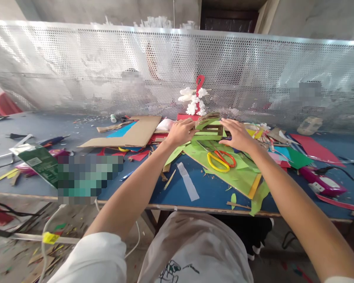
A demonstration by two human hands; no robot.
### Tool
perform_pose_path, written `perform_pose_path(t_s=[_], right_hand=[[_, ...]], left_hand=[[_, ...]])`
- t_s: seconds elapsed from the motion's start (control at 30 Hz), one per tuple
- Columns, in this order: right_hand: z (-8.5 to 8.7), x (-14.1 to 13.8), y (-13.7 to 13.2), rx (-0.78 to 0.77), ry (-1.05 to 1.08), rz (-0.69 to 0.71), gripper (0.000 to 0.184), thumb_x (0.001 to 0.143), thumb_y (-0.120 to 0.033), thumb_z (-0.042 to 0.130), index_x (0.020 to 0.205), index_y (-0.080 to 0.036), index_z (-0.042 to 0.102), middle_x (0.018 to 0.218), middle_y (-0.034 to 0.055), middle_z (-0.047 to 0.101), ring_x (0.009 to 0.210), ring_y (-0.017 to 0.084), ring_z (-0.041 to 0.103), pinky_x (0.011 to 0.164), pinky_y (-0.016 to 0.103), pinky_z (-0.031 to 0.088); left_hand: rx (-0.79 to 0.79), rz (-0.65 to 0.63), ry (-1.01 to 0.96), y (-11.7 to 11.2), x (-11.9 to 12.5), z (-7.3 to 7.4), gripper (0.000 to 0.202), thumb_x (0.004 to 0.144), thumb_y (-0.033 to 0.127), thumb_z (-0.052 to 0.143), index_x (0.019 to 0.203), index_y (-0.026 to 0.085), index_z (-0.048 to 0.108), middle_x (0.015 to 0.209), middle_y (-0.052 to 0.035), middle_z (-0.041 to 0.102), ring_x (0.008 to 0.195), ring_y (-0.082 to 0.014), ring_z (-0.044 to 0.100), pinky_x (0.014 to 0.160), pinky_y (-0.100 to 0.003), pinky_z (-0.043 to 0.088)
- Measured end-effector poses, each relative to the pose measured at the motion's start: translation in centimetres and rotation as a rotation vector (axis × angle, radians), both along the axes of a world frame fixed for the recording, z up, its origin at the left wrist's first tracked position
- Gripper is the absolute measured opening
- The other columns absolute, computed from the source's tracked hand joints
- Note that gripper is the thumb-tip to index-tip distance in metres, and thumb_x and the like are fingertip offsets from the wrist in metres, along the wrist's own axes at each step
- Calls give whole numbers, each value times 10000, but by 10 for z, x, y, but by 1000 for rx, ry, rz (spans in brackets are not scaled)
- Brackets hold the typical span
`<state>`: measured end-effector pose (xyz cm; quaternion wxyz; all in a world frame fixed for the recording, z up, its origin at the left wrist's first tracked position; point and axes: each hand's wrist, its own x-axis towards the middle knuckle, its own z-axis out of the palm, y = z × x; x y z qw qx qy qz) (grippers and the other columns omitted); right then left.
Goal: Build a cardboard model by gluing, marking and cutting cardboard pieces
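Observation:
A small green box-like paper craft (211,133) with brown strips and a dry, straw-like bundle on top sits among green sheets. My left hand (181,131) grips its left side with curled fingers. On the opposite side, my right hand (237,134) holds the edge between thumb and fingers. Just in front lie scissors (220,162) with yellow and orange handles, resting on green card (238,177). Behind the craft stands a red piece (200,84) with white flower-like bits (192,108). My fingertips are partly hidden.
Brown cardboard (141,133) lies left, near a green printed packet (38,165). Purple glue-gun-like tools (324,182) with cords lie at both sides. A pale strip (188,182) is near the front edge. A perforated metal screen (106,74) runs along the back.

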<state>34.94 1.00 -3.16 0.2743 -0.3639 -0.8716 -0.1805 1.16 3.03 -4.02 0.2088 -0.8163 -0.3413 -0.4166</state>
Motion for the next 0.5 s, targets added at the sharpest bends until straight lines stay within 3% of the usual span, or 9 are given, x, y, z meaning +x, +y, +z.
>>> perform_pose_path(t_s=[0.13,0.3,0.4,0.5], right_hand=[[-2,-10,0,3,-29,27,877,949,-307,857,1753,-232,514,1743,172,581,1633,423,527,1353,687,436],[-2,2,5,15,105,-42,639,990,-225,748,1623,-201,664,1477,204,762,1451,424,669,1242,686,536],[-1,13,4,12,182,-86,572,1010,-219,706,1580,-175,696,1337,203,813,1376,427,697,1206,694,557],[1,14,0,8,194,-73,623,1009,-306,763,1611,-177,664,1405,201,793,1409,430,677,1218,690,555]], left_hand=[[-2,-34,-1,-2,2,1,231,1024,333,762,833,204,760,953,-99,794,897,-265,776,808,-371,595],[-75,14,-20,-2,-2,1,211,1042,354,736,887,219,785,945,-90,777,884,-265,770,770,-368,580],[-139,56,-53,-2,-4,2,188,1051,346,721,926,229,801,982,-92,784,905,-273,779,753,-371,572],[-160,66,-77,-2,-4,2,190,1057,352,715,937,234,804,1005,-96,789,929,-280,784,772,-379,583]])
